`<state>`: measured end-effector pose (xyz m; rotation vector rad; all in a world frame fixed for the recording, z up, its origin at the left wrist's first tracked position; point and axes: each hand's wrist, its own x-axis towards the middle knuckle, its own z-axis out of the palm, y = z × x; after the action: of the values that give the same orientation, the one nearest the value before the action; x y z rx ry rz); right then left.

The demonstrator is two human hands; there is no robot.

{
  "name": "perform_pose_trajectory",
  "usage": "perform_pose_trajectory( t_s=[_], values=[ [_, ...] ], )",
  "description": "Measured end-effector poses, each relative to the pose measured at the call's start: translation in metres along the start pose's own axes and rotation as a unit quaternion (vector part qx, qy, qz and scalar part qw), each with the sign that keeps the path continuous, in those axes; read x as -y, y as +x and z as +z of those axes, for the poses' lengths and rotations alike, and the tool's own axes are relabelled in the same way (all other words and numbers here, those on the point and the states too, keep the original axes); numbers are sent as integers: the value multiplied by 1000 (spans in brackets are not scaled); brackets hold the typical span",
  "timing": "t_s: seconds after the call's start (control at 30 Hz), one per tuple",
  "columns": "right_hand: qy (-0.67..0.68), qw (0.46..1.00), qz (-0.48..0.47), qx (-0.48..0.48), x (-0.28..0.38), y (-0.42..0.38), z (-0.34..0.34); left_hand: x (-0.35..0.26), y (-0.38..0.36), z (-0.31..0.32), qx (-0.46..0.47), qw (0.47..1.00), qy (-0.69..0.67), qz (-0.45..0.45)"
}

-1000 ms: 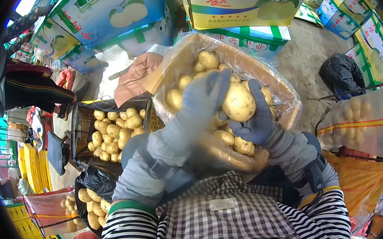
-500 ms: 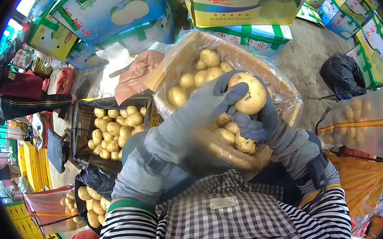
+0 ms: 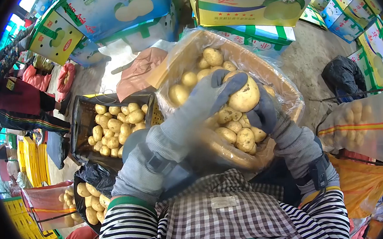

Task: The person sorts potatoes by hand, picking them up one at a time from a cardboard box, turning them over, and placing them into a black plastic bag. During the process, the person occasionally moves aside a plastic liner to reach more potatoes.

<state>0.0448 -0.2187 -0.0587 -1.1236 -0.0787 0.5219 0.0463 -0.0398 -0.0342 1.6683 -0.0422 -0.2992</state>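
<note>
Over a plastic-lined cardboard box [image 3: 288, 83] of potatoes, both gloved hands meet around one large potato [image 3: 245, 97]. My left hand [image 3: 218, 92] is closed on its left and upper side, with fingers across the top. My right hand [image 3: 264, 113] wraps its right and lower side. Several loose potatoes [image 3: 243, 137] lie in the box below and behind the hands. To the left of the box stands a black crate [image 3: 79, 124] filled with smaller potatoes [image 3: 116, 123].
Stacked fruit cartons [image 3: 254, 4] stand beyond the box. A black bag [image 3: 343, 75] and a clear sack of potatoes [image 3: 356, 123] are at right. Lower left is a black-lined container of potatoes [image 3: 89, 196]. Another person's legs [image 3: 32, 119] show at far left.
The large potato has shifted slightly left and turned in my hands. My right hand's fingers have moved from beneath it to its right side. At far left, the other person's legs have moved.
</note>
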Motion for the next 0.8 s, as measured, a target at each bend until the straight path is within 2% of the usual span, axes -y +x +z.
perform_pose_trajectory(
  t_s=[0.07, 0.1, 0.2, 0.23, 0.37, 0.4, 0.43, 0.5, 0.53, 0.6, 0.63, 0.7, 0.73, 0.8],
  values=[
    [53, 997, 47, -18, -1, 5, -4, 15, 5, 3, -61, 991, 111, 30],
    [31, 999, 26, 5, -4, 6, -6, 15, 5, 2, -92, 981, 166, 44],
    [-87, 987, -93, 96, -9, 0, -10, 7, 6, -9, -65, 996, 50, -31],
    [-111, 980, -122, 110, -7, -2, -6, 6, 5, -11, -71, 997, 26, 2],
    [-38, 994, -86, 62, -7, 0, -6, 13, 10, -18, -60, 986, -60, 146],
    [-4, 999, -46, 16, -4, 1, -1, 8, 10, -18, -51, 978, -78, 185],
    [31, 999, -6, -28, -3, 1, 4, 4, 5, -19, -15, 985, -83, 150],
    [59, 997, -45, -35, -7, 2, 15, -7, -7, -19, 55, 991, -91, 79],
    [73, 995, -64, -37, -8, 2, 18, -5, -7, -21, 46, 994, -54, 86],
    [11, 998, -52, 20, -10, -3, 14, 6, -4, -25, 26, 995, 19, 96],
    [-20, 998, -46, 50, -9, -5, 11, 10, -2, -27, 4, 996, -28, 87],
    [15, 998, -9, 63, -12, 0, 5, 12, 2, -31, -41, 989, -122, 74],
    [21, 998, -2, 57, -13, 0, 4, 5, 0, -31, -57, 989, -80, 108],
    [9, 999, -4, 38, -15, 1, 3, 14, -4, -13, 5, 984, 7, 176]
  ],
)
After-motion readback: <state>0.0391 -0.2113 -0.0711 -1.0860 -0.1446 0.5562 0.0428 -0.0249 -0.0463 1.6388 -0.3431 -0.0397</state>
